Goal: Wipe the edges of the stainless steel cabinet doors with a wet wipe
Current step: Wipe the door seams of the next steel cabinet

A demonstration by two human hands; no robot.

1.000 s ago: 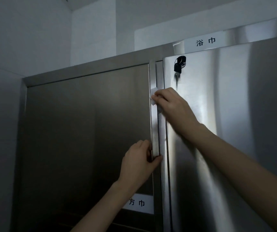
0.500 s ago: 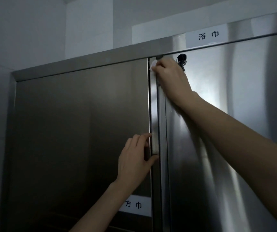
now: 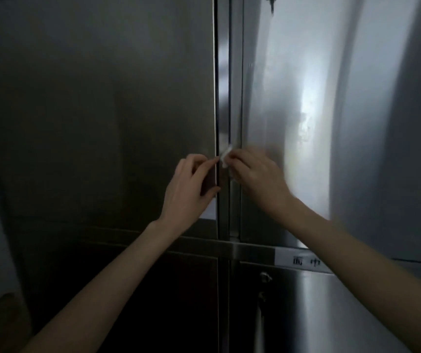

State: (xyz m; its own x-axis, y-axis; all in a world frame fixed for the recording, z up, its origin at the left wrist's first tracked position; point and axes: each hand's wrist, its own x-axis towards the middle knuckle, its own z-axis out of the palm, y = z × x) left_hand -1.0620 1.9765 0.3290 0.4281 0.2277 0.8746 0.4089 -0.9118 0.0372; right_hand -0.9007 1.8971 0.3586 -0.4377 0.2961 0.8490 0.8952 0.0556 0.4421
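Two stainless steel cabinet doors fill the view, the dark left door (image 3: 102,110) and the brighter right door (image 3: 331,110). A narrow vertical strip (image 3: 223,72) runs between them. My right hand (image 3: 257,174) pinches a small white wet wipe (image 3: 226,156) against that strip, about two thirds of the way down the doors. My left hand (image 3: 191,189) grips the right edge of the left door, thumb curled round the edge just below the wipe. The right hand is blurred by motion.
A horizontal steel rail (image 3: 250,250) with a white label (image 3: 303,262) divides the upper doors from lower ones. A lock (image 3: 265,277) sits on the lower right door. A key hangs at the top edge (image 3: 270,1). A wall lies at the far left.
My right hand with the wipe has slid from the top of the centre edge down to just above my left hand. The view has dropped lower; my left hand keeps its grip.
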